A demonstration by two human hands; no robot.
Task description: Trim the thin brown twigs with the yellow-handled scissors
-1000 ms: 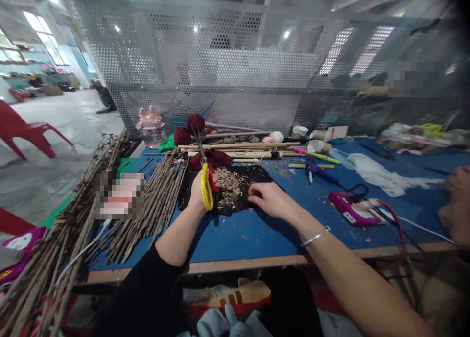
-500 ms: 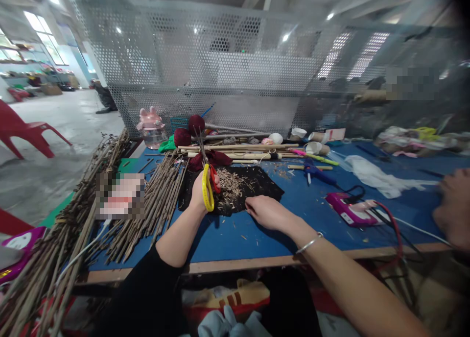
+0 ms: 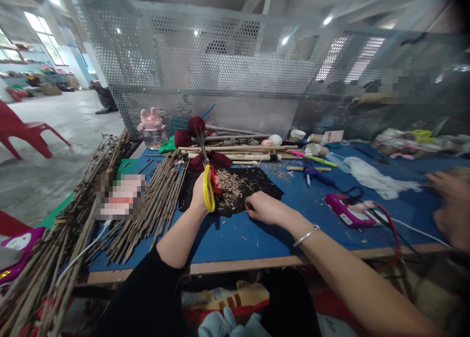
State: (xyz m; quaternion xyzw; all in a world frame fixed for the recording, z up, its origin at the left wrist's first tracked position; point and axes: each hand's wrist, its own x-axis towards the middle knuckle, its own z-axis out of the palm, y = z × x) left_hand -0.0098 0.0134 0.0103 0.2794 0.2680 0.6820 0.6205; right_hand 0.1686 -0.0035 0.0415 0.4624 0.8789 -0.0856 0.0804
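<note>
My left hand (image 3: 200, 192) is closed around a pair of scissors (image 3: 209, 187) with yellow and red handles, blades pointing up and away from me. The hand is over the left part of a black cloth (image 3: 262, 180) spread on the blue table. Short chips of twig (image 3: 230, 186) lie heaped on that cloth, close to the scissors. At the cloth's front edge my right hand (image 3: 266, 208) is closed, its fingertips curled onto the fabric. A bundle of thin sticks (image 3: 157, 200) lies to the left of the cloth.
Longer branches (image 3: 84, 195) lean along the left side. Maroon yarn balls (image 3: 197, 125), wooden rods (image 3: 242, 147) and a pink-lidded jar (image 3: 152, 129) stand behind. To the right are a glue gun (image 3: 317, 174), a purple box with cords (image 3: 347, 209) and another person's hand (image 3: 450, 190).
My two hands, the scissors and the chips stay almost where they were. At the right edge, the other person's hand has shifted slightly to the left, its fingers reaching out.
</note>
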